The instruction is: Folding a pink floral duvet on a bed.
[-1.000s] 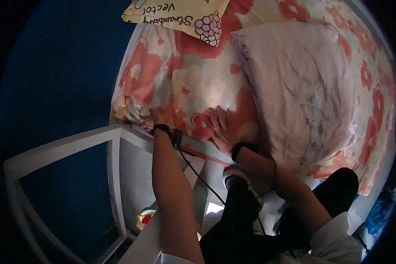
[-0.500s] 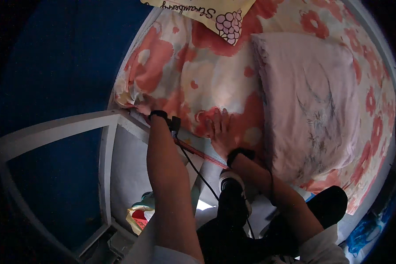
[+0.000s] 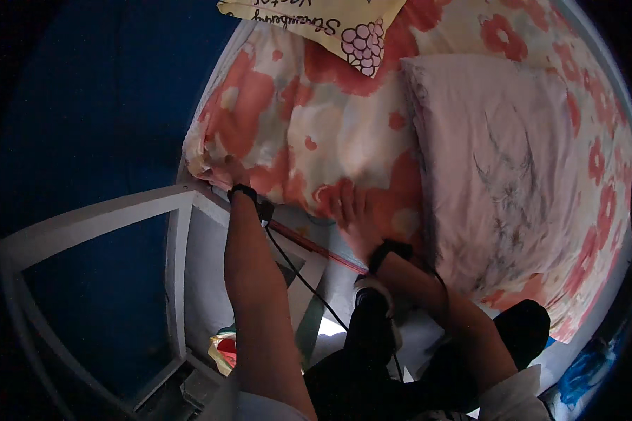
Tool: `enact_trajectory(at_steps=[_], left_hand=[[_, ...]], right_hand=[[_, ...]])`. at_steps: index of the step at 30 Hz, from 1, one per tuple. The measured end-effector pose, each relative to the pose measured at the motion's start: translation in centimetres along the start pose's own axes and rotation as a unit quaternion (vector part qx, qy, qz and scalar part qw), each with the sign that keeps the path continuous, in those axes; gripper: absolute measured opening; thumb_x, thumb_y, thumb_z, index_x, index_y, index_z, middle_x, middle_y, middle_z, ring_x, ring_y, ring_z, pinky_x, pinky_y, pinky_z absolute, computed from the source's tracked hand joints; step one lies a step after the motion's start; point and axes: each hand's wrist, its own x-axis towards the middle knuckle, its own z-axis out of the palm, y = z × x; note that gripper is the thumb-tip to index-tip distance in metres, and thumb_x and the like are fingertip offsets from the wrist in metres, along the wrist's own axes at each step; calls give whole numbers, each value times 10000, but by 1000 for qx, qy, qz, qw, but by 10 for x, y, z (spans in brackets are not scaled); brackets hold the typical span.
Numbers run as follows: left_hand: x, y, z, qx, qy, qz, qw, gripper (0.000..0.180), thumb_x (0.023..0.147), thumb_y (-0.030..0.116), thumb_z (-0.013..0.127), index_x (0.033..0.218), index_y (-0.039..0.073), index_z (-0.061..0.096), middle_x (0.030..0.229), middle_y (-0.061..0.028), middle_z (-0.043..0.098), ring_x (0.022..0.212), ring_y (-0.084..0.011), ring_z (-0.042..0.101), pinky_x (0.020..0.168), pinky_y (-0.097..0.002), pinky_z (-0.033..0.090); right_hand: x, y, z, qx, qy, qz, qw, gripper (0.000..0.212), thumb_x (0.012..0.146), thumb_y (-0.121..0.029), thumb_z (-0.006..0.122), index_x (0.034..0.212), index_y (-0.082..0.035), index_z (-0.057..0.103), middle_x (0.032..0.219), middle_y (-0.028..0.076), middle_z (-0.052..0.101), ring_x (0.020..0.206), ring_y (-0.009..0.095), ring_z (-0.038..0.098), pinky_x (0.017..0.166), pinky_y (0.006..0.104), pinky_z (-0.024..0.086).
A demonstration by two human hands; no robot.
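Note:
A floral bed sheet (image 3: 333, 126) in cream and coral red covers the bed. At its near left corner my left hand (image 3: 226, 172) is closed on the bunched edge, with the fingertips partly tucked into the cloth. My right hand (image 3: 354, 219) lies on the sheet further right, palm down with fingers spread, close to the front edge. Both wrists wear black bands, and a dark cable hangs from the left one. To the right of my right hand lies a folded pale pink cloth (image 3: 502, 168) with a dark sketch-like print.
A yellow printed cloth item (image 3: 316, 21) lies at the far edge. White bed-frame rails (image 3: 98, 217) stand at the left beside a dark blue surface (image 3: 112, 91). Below are a red and yellow package (image 3: 225, 351), my legs and a shoe. Blue plastic (image 3: 588, 368) sits at lower right.
My left hand and forearm have shifted slightly left and nearer, still at the sheet's corner. My right hand stays in about the same place on the sheet. The view has tilted a little.

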Motion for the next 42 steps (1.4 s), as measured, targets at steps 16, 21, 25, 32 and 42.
enact_trajectory(at_steps=[16,21,25,32,42], left_hand=[[11,147,103,400,-228,91,883,916,796,521,627,1476,13,281,1368,-269,405,1285,-448,394,1013,-652,330],[-55,345,85,140,-474,259,830,737,834,484,593,1304,-75,492,1381,-216,479,1279,-436,425,1077,-528,356],[-16,413,9,42,-481,313,818,331,930,304,552,1170,91,633,1209,-167,629,1113,-351,611,893,-523,496],[-20,469,-61,-200,-621,-7,758,630,907,317,675,1448,130,411,1514,-186,302,1383,-368,328,1072,-594,370],[164,374,-56,-103,-652,22,751,410,928,304,628,1266,85,555,1333,-88,552,1146,-314,586,969,-490,512]], right_hand=[[33,-4,-41,-32,-21,-15,999,546,989,-144,407,1509,-32,286,1504,262,354,1361,449,383,1145,601,283],[-2,47,-148,867,-171,156,442,339,1065,-262,420,1300,-30,496,1224,119,565,1104,195,580,1030,339,425],[-13,20,-278,839,-261,45,474,374,1067,-298,433,940,-8,632,866,77,634,760,137,634,739,257,494],[2,11,-371,830,-270,140,467,357,1072,-240,414,964,31,618,786,73,643,695,124,619,728,250,471],[91,-46,-343,843,-209,-92,487,416,1078,-266,387,878,29,601,700,73,663,661,122,634,647,278,489]])
